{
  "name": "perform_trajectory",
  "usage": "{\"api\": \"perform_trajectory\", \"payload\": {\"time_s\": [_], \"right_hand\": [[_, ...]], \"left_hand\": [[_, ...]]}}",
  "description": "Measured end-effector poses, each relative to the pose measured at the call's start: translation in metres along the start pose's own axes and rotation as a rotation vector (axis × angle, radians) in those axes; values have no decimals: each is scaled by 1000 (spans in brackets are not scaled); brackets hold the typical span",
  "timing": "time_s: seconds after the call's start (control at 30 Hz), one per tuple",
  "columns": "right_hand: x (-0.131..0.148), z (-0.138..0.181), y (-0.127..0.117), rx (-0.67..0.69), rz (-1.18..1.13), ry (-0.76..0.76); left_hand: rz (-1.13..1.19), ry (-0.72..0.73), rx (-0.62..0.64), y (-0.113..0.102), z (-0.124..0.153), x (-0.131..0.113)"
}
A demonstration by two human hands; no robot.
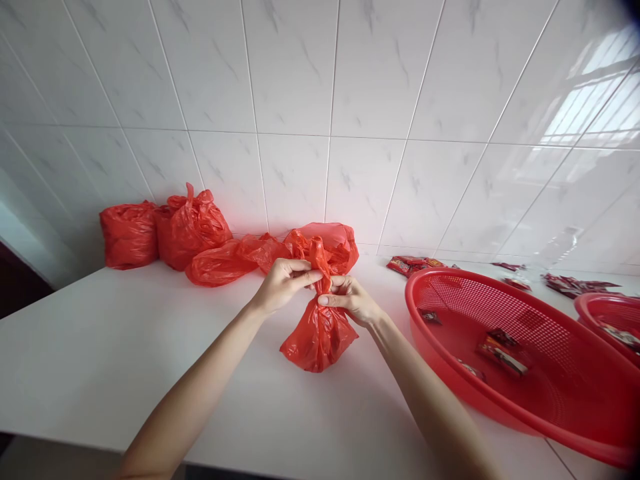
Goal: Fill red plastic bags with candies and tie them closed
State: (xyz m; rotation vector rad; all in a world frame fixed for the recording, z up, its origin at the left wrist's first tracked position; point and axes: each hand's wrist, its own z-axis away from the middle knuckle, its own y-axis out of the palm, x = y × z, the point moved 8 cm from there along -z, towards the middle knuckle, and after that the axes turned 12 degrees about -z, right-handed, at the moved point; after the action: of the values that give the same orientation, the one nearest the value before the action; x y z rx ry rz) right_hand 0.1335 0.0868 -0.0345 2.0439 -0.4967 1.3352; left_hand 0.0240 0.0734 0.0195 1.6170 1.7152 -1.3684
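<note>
A red plastic bag (320,337) stands on the white counter in front of me, its neck gathered and twisted above a full lower part. My left hand (285,283) pinches the twisted upper end of the bag between thumb and fingers. Just below and to the right, my right hand (350,300) grips the gathered neck, thumb toward me. What the bag holds cannot be seen through the plastic. Close behind it lie loose, crumpled red plastic bags (230,260) along the wall.
Two filled red bags (129,237) stand at the back left. On the right is a large red mesh basket (465,373) with a few small snack packets (505,353) inside. More packets (407,265) lie behind it, and a second red basket (595,303) sits at the right edge.
</note>
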Motion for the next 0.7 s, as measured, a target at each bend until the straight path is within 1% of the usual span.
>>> {"api": "perform_trajectory", "payload": {"time_s": [0.07, 0.23, 0.43, 0.5, 0.6, 0.63, 0.7], "right_hand": [[1, 1, 1, 14, -5, 0], [1, 3, 3, 70, -34, 17], [-3, -1, 3, 10, -22, -26], [-2, -1, 5, -15, 10, -41], [6, 1, 9, -41, 87, -53], [11, 2, 8, -56, 121, -49], [22, 6, 3, -117, 192, -48]], "left_hand": [[5, -1, -15, -3, -1, 0], [25, 8, 14, -3, -1, -3], [32, -11, 45, 1, 3, -2], [19, -21, 26, -1, 5, 0], [-1, -35, -65, -18, 10, 2], [0, -43, -109, -28, 13, 3], [11, -70, -215, -56, 22, 4]]}}
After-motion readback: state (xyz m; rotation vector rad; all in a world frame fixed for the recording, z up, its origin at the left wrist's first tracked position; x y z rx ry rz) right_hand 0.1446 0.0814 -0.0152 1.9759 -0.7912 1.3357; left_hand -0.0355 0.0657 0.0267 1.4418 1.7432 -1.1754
